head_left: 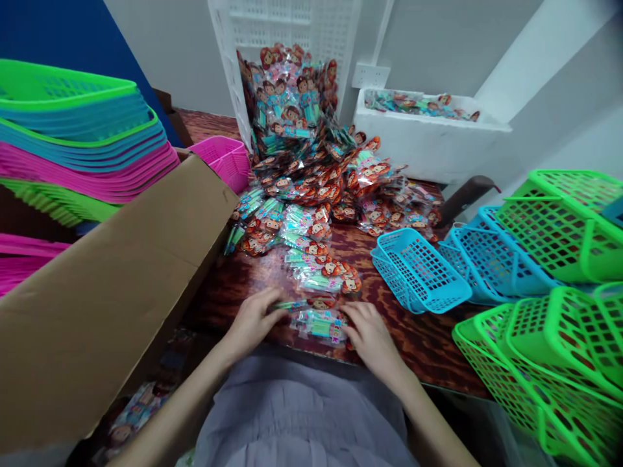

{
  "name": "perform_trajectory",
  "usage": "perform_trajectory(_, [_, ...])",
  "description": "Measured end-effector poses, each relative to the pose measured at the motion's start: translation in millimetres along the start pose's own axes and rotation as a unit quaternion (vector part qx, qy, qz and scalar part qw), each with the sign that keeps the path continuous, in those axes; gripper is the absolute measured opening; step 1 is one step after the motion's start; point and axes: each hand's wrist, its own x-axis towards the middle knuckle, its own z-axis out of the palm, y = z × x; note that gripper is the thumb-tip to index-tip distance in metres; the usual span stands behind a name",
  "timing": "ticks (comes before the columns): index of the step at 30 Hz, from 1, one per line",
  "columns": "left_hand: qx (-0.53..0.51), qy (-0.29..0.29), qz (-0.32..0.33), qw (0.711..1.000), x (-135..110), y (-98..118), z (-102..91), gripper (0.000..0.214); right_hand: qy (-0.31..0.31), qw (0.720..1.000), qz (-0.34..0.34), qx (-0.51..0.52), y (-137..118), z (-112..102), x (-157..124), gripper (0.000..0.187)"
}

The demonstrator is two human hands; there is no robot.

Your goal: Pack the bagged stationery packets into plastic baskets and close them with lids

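Note:
At the table's front edge, my left hand (257, 322) pinches the left end of a thin clear plastic packet (311, 304) seen nearly edge-on. The fingers of my right hand (370, 334) close round the right end of a few stacked packets (318, 326) just in front of it. These packets have green strips and coloured letters inside; my right fingers cover their right end. Directly beyond lies an overlapping row of similar packets (324, 275), each with a red-haired cartoon figure at its right end.
Behind, a large packet heap (311, 172) spills from a tipped white crate (226, 65). A cardboard box (146, 259) with stacked coloured baskets (87, 130) stands left. Blue baskets (421, 269) and green baskets (545, 363) crowd the right. A white foam box (418, 139) holds more packets.

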Motion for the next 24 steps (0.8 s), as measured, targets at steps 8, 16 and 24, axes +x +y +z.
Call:
perform_trajectory(8, [-0.078, -0.14, 0.084, 0.984, -22, 18, 13.3, 0.005, -0.03, 0.999, -0.015, -0.037, -8, 14, 6, 0.018])
perform_trajectory(16, [0.104, -0.039, 0.135, 0.985, -16, 28, 45.6, 0.006, -0.069, 0.997, -0.023, -0.008, -9, 4, 17, 0.003])
perform_trajectory(24, [0.126, 0.028, 0.184, 0.975, -23, 18, 53.1, 0.008, -0.137, 0.981, 0.017, 0.138, -16, 8, 20, 0.005])
